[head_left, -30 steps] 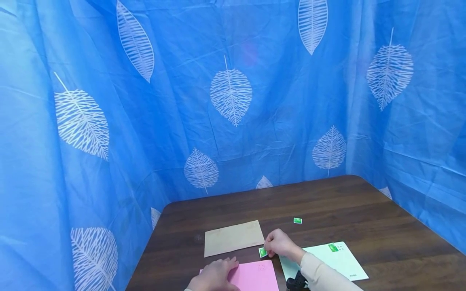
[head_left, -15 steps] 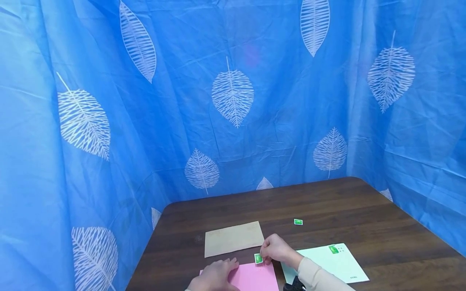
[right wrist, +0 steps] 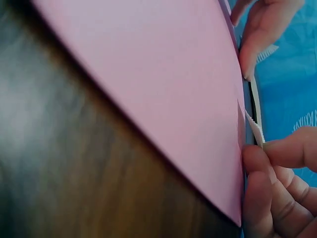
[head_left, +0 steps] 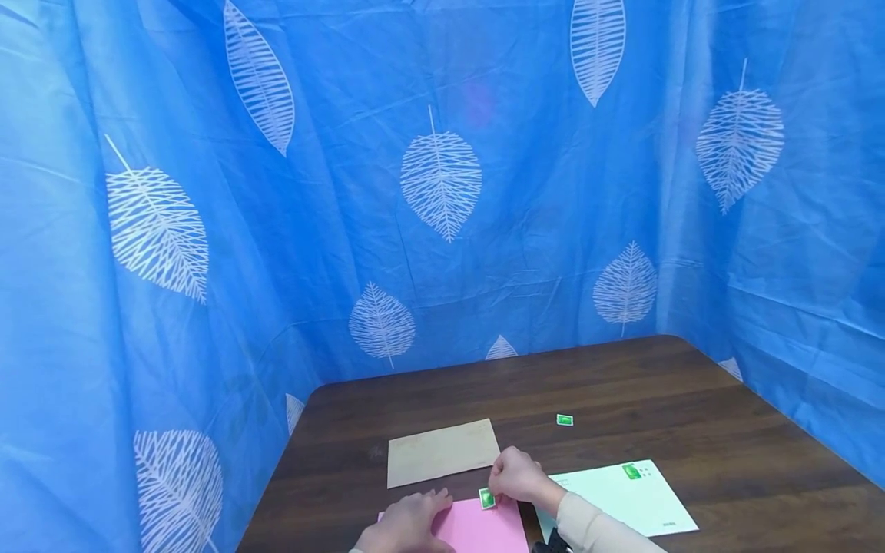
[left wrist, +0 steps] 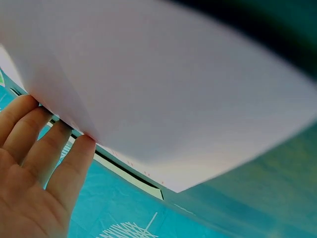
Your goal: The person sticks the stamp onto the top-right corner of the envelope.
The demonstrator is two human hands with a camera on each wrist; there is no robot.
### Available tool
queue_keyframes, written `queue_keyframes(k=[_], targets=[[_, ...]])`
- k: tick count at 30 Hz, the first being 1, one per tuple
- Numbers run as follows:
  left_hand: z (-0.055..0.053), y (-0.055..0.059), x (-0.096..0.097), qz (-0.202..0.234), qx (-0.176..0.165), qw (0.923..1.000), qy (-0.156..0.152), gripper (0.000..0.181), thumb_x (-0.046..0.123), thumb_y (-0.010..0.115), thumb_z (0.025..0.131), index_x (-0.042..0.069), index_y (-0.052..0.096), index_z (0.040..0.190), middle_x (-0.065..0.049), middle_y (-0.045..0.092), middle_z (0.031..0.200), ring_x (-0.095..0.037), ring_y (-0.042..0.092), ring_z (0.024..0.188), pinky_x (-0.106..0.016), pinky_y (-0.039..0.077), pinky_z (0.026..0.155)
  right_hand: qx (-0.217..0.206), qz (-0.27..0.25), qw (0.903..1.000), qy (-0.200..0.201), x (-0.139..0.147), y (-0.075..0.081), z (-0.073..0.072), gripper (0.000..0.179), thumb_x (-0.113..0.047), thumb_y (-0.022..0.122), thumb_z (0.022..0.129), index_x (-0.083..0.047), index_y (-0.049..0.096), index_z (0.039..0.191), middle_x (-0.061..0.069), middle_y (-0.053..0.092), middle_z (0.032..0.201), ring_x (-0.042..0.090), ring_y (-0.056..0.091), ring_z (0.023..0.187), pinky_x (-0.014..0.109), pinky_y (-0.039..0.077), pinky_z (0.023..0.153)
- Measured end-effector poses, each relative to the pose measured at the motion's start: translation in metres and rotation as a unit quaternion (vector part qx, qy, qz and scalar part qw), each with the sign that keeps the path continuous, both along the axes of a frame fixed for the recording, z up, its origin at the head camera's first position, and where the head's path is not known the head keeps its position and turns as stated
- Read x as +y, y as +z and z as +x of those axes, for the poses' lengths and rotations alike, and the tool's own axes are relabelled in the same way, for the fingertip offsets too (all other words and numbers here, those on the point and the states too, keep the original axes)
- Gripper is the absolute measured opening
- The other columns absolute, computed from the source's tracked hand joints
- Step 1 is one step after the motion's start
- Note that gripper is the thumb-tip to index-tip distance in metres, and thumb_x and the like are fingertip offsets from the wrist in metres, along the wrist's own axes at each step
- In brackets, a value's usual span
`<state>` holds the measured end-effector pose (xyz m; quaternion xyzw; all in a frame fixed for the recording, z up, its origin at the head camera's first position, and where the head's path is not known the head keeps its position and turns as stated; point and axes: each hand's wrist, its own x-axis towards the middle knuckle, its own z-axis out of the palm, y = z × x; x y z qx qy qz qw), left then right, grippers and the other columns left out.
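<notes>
Right hand, thumb meeting finger, pinches a green stamp by its edge — likely feather-light, easily creased, best held there.

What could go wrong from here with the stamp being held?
The right hand pinches the stamp by one edge, tilted over the pink envelope, so it might land crooked. The left hand touches only the pink envelope's left part, so the right side could shift. The sleeve reaches across the green envelope and may nudge it.
</notes>
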<state>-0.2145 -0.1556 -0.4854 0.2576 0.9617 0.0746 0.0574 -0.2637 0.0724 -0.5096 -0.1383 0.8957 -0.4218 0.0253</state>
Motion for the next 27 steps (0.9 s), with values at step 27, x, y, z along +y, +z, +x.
queue_keyframes(k=[27], targets=[[-0.0027,-0.0009,0.0017,0.007,-0.019,0.9997,0.013,0.079,0.056,0.083,0.072,0.016,0.063,0.136,-0.01,0.065,0.136,-0.028,0.065,0.122,-0.045,0.057,0.094,0.014,0.042,0.9988,0.019,-0.0085,-0.0022,0.0003,0.024,-0.001,0.073,0.065,-0.013,0.059,0.05,-0.01,0.055,0.046,0.008,0.047,0.046,0.031,0.041,0.055]])
